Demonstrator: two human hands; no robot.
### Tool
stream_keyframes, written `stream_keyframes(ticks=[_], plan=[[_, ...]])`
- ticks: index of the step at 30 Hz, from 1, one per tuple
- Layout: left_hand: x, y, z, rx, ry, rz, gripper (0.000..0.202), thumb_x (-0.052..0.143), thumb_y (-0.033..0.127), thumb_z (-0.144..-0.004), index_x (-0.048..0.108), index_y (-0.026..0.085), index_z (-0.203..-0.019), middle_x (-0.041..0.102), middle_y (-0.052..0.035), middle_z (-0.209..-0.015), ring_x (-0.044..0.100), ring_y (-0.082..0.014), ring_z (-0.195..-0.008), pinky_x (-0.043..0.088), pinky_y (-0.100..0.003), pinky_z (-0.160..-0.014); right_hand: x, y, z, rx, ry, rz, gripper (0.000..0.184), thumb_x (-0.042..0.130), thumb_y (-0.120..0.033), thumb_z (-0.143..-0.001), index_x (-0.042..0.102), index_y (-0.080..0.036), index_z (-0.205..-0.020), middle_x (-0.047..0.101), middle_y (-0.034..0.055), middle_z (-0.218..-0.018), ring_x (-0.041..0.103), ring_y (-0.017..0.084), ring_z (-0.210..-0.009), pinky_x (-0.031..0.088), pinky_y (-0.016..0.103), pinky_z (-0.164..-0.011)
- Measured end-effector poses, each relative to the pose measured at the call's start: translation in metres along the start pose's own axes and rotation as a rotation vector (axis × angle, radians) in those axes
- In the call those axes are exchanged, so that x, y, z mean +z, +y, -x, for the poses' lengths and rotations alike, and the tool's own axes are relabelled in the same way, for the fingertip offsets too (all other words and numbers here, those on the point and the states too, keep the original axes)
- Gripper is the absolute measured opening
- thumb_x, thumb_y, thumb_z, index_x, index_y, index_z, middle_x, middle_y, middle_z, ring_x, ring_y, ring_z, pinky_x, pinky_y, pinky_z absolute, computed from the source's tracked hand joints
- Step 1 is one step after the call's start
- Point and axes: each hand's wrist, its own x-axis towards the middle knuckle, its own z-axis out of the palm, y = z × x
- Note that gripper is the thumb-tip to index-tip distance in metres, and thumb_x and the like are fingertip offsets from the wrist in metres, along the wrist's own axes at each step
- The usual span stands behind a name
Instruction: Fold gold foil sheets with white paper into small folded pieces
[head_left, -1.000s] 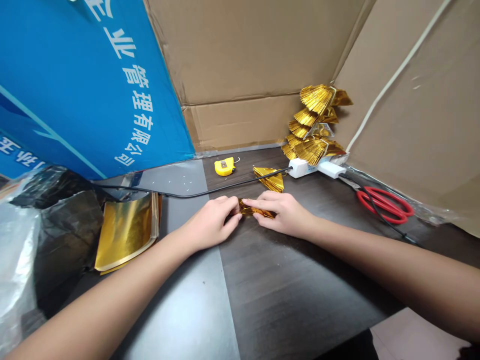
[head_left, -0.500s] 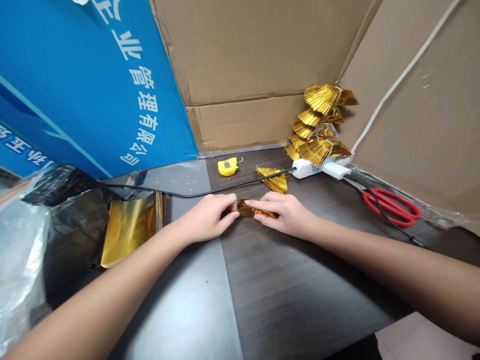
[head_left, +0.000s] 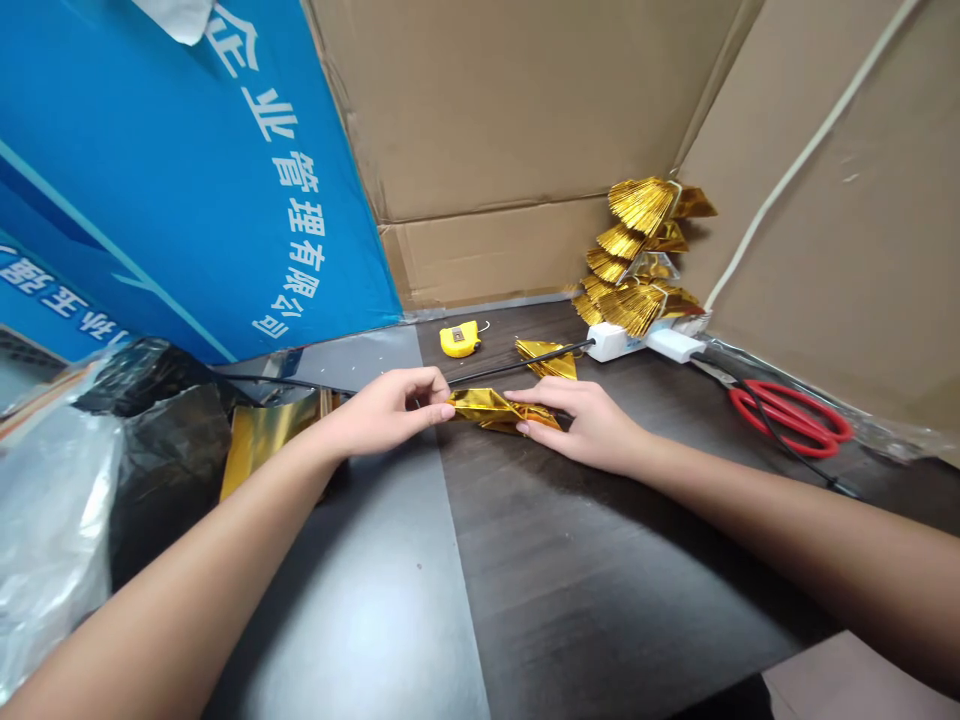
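Observation:
A strip of shiny gold foil paper, folded and creased, lies between my hands just above the dark tabletop. My left hand pinches its left end between thumb and fingers. At the other end, my right hand grips the paper with thumb below and fingers on top. Behind my right hand, a small folded gold paper fan lies on the table, partly under a black cable. Flat gold foil sheets are partly hidden behind my left forearm.
A yellow tape measure lies behind my hands. Bundled gold fans are stacked on a white power strip in the corner. Red-handled scissors lie at right; black and clear plastic bags are at left. Cardboard walls the back.
My left hand has moved left and slightly up, so more of the gold paper shows between my hands. The right hand has shifted slightly right. The view has tilted a little.

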Motion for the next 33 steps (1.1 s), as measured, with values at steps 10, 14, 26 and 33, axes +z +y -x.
stream_keyframes(ticks=[10,14,26,33], plan=[[0.02,0.01,0.002,0.122,-0.148,-0.205,0.027,0.066,0.041,-0.09,0.063,0.018,-0.104,0.067,-0.0038,-0.099,0.061,-0.0156,-0.083,0.049,-0.028,-0.076,0.002,0.001,-0.004,-0.117,0.068,0.232,0.032,0.055,-0.024,-0.099,0.068,-0.012,-0.126,0.068,0.0158,-0.111,0.067,0.025,-0.101,0.057,0.041,-0.089],[0.027,0.012,0.008,0.227,-0.093,-0.277,0.034,0.066,0.042,-0.092,0.062,0.021,-0.117,0.061,-0.0061,-0.113,0.061,-0.0188,-0.102,0.052,-0.034,-0.092,-0.009,-0.004,-0.006,-0.2,0.104,0.393,0.03,0.053,-0.019,-0.098,0.069,-0.012,-0.122,0.067,0.0177,-0.116,0.062,0.03,-0.105,0.054,0.05,-0.09],[0.056,0.01,0.038,0.447,0.047,-0.597,0.023,0.046,0.025,-0.103,0.066,0.017,-0.095,0.066,-0.0053,-0.091,0.058,-0.0153,-0.085,0.047,-0.027,-0.079,-0.006,-0.036,0.004,-0.385,-0.282,-0.018,0.022,0.052,-0.02,-0.101,0.071,-0.011,-0.104,0.067,0.0118,-0.098,0.061,0.019,-0.088,0.054,0.033,-0.08],[0.063,0.005,0.057,0.463,0.09,-0.564,0.017,0.052,0.022,-0.101,0.068,0.017,-0.105,0.068,-0.0075,-0.103,0.06,-0.0169,-0.095,0.051,-0.03,-0.086,0.004,-0.032,0.008,-0.406,-0.321,-0.063,0.021,0.052,-0.018,-0.101,0.072,-0.01,-0.106,0.07,0.0126,-0.104,0.058,0.021,-0.096,0.054,0.036,-0.087]])
